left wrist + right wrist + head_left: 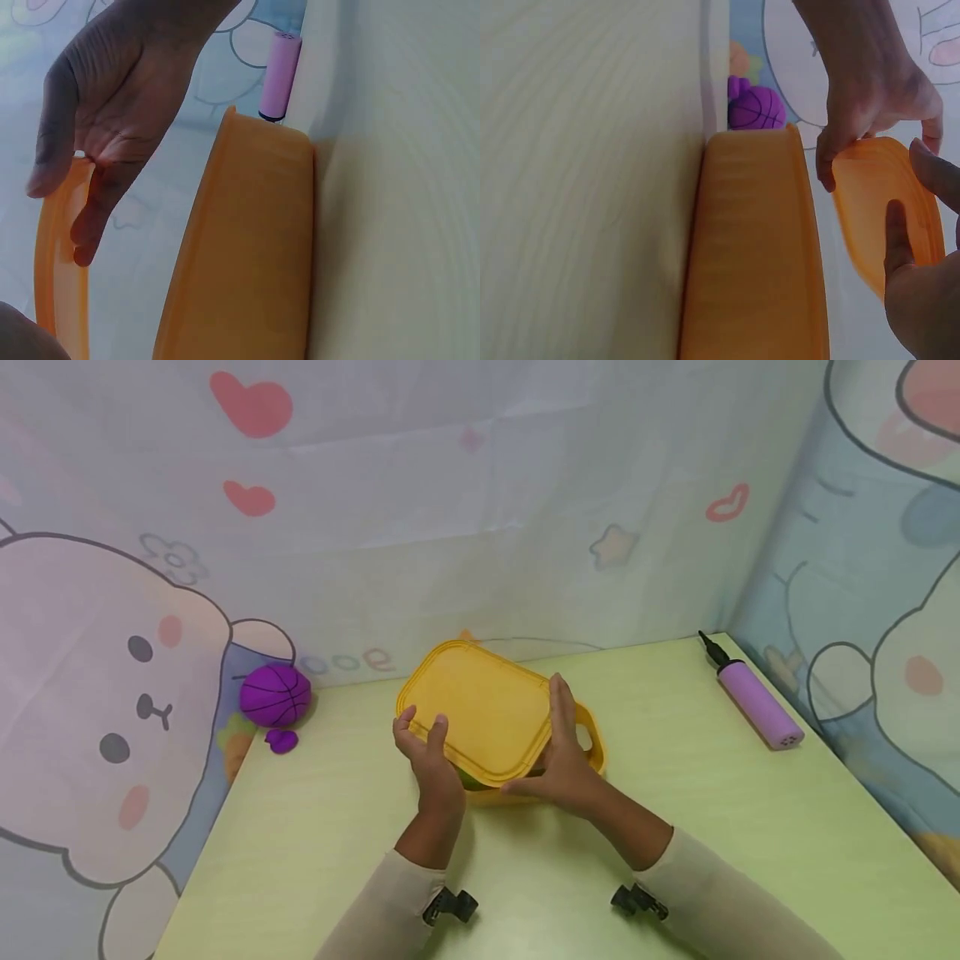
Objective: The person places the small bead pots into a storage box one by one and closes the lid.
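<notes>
A yellow rectangular lid [480,710] with rounded corners is held in both hands, turned askew above a yellow plastic box [510,797]. My left hand [435,772] grips the lid's left edge with the thumb over its top. On the opposite edge, my right hand [568,768] holds it between thumb and fingers. In the left wrist view a gap separates the lid [66,300] from the box rim [196,202]. Something green [470,781] shows inside the box below the lid; most of the inside is hidden. The box's right handle [597,739] sticks out past my right hand.
At the table's left back stand a purple basketball [275,695] and a small purple rubber duck [282,742]. A pinkish-purple hand pump [759,703] with a black nozzle lies near the right edge. A printed cloth wall [420,527] borders the table at the back and sides.
</notes>
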Tool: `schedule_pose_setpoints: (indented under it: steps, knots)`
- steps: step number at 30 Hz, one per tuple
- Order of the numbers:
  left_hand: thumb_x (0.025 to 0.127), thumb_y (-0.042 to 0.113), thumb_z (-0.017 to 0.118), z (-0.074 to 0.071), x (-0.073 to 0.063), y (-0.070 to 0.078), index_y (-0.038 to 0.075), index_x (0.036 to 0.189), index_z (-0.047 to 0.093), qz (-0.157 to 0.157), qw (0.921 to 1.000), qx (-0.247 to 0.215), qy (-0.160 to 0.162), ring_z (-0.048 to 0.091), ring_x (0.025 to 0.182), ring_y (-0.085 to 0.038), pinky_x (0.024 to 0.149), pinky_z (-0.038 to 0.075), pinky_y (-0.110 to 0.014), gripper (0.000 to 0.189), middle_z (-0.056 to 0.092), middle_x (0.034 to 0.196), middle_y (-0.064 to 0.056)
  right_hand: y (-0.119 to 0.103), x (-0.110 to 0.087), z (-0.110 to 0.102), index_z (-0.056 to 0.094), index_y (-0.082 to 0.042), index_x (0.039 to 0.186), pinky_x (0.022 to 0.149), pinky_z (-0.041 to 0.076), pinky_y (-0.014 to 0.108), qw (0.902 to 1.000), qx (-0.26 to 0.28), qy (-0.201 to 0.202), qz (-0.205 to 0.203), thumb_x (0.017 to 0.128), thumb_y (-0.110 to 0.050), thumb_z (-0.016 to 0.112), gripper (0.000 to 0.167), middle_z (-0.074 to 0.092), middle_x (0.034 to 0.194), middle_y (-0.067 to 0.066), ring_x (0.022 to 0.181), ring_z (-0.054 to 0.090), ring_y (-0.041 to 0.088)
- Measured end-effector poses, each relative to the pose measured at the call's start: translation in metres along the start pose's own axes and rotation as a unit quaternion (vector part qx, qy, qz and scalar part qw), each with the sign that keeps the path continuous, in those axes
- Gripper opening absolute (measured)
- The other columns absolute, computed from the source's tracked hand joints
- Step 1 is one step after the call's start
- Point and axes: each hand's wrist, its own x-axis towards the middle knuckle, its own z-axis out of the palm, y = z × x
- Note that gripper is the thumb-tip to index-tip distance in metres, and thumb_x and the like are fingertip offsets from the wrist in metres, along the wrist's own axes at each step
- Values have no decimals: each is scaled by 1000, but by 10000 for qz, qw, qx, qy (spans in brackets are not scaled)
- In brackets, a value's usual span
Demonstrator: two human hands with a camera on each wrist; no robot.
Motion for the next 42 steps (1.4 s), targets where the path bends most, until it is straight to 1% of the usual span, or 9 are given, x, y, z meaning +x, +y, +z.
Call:
schedule_pose_setpoints:
  steps: [3,8,13,17,21,29,34,37,42]
  knots:
    - [104,24,58,2,1,2,13,152,28,50,9999,-43,-118,-1,171,-33,137,9,-57,58,-9,182,-10,1,1,-4,-24,-52,168,121,49,48,9998,136,111,94,72,-28,106,164,-31,179,-7,172,-2,39]
    - [106,21,58,-1,10,4,17,156,22,126,9987,-273,-405,58,133,-27,110,52,-31,62,43,155,-20,1,4,-18,-20,-56,167,103,62,34,9926,1203,-66,111,72,2,102,165,-34,177,-12,166,30,44]
    - [109,21,59,-10,35,9,15,161,19,297,9967,219,-729,56,140,-28,114,52,-35,66,38,158,-15,2,6,-41,-21,-58,166,93,66,44,9813,1833,-556,208,71,14,96,167,-31,178,-10,151,48,55]
    - [110,31,59,-20,58,19,17,165,27,92,9856,1133,-1254,40,154,-30,127,36,-51,65,34,164,-14,4,8,-68,-21,-59,165,96,65,47,9745,1958,-1045,343,72,15,95,166,-23,182,-3,153,44,55]
    - [113,38,57,-28,81,27,15,165,34,-348,9662,1577,-2008,48,149,-35,122,42,-57,62,49,160,-18,5,13,-99,-21,-56,167,99,65,42,9793,1396,-1418,377,75,9,97,163,-32,180,-7,158,38,55]
    - [115,47,54,-27,99,48,17,168,39,-658,9088,2955,-2870,61,143,-38,123,46,-60,63,63,154,-20,-3,32,-145,-27,-40,170,111,58,36,9790,66,-2028,195,85,-9,95,152,-42,176,-8,166,22,53]
    - [115,57,45,-22,94,54,17,171,36,-659,9012,3181,-2870,62,140,-41,123,46,-60,69,62,156,-21,-6,39,-150,-27,-38,171,135,23,60,9833,-327,-1779,191,104,-24,76,123,-37,178,-9,171,-20,33]
    - [113,67,36,-20,92,56,17,175,28,-610,8963,3255,-2950,60,140,-42,122,45,-59,80,59,160,-22,-7,42,-145,-26,-37,171,135,-4,69,9882,-423,-1468,79,109,-34,68,112,-34,179,-10,168,-31,23]
    - [104,85,24,-23,88,61,21,179,8,-565,8928,3130,-3190,54,146,-46,126,38,-60,99,50,166,-26,-11,45,-133,-24,-41,170,135,-10,67,9945,-256,-1015,40,109,-45,65,109,-32,177,-20,167,-32,15]
